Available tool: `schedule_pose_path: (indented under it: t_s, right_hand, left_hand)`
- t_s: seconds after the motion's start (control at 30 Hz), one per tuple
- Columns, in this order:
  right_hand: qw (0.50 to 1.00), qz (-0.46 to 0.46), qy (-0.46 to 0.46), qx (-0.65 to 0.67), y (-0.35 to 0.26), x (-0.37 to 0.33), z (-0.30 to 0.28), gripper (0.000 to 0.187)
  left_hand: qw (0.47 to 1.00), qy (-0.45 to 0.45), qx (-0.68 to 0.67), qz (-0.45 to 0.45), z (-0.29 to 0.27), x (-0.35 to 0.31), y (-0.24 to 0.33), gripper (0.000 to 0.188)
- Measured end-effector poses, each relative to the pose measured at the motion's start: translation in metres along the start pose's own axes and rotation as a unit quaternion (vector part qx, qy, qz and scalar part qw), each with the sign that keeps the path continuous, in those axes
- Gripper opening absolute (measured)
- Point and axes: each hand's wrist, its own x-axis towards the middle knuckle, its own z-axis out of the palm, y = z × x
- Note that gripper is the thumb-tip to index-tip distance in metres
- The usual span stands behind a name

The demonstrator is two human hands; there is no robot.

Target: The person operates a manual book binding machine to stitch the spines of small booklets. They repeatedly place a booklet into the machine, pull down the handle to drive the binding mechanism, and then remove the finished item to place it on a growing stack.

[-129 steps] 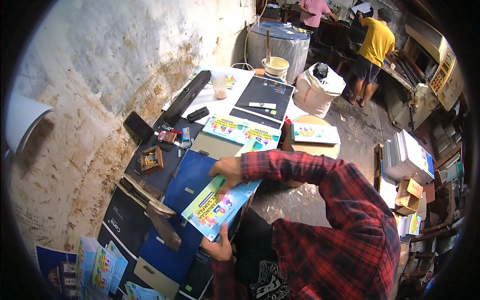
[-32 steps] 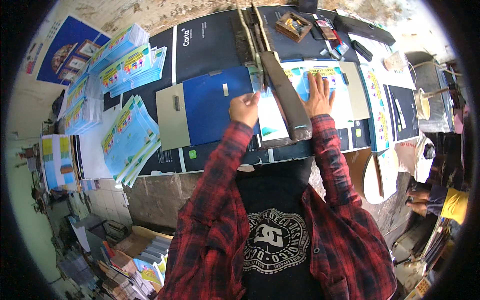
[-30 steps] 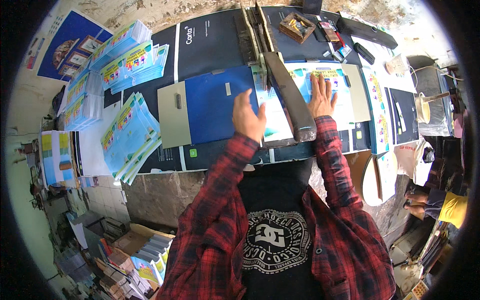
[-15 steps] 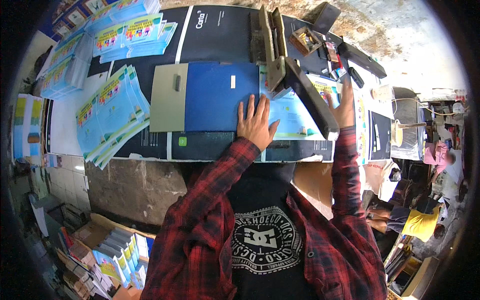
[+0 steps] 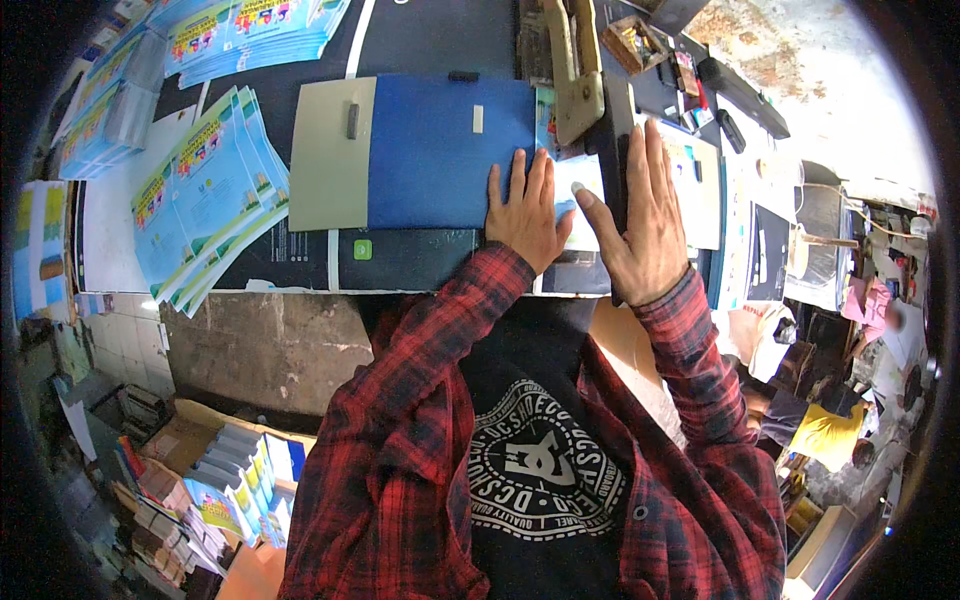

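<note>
My left hand [image 5: 530, 212] lies flat with its fingers stretched out, over the right edge of a blue board [image 5: 430, 150] and the light printed sheet [image 5: 582, 178] beside it. A grey-beige panel [image 5: 328, 150] with a small dark block adjoins the blue board on the left. My right hand [image 5: 648, 225] is open, fingers straight and thumb apart, its palm on or just over the long dark bar [image 5: 616, 130] of a device with a worn beige metal arm [image 5: 573, 95]. The kind of device is unclear; the hand covers the bar's near end.
Fanned light-blue printed sheets [image 5: 215, 195] lie left of the board. Stacks of similar prints [image 5: 250, 35] stand behind them. A small wooden box [image 5: 632, 45], a dark stapler-like object [image 5: 740, 95] and more papers [image 5: 705, 190] are at the right. A person in yellow [image 5: 830, 435] is farther right.
My right hand has moved left from the papers onto or over the dark bar, which now sits more upright in the view. My left hand stays flat at the board's edge.
</note>
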Motion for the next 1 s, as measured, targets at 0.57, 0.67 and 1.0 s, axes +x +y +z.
schedule_pose_path:
  t_s: [0.57,0.67,1.0]
  right_hand:
    - [0.88,0.175,-0.08,0.435,0.083,0.036,-0.035,0.057]
    - [0.984,0.161,0.074,-0.034,0.237,0.0,0.038,0.082]
    - [0.981,0.194,0.019,-0.003,0.264,-0.017,0.122,0.085]
  left_hand:
    - [1.0,0.016,-0.016,-0.006,0.003,0.001,-0.005,0.07]
    - [0.998,0.032,-0.049,-0.008,0.003,0.003,0.001,0.063]
    - [0.998,0.031,-0.023,-0.054,-0.016,-0.005,-0.025,0.058]
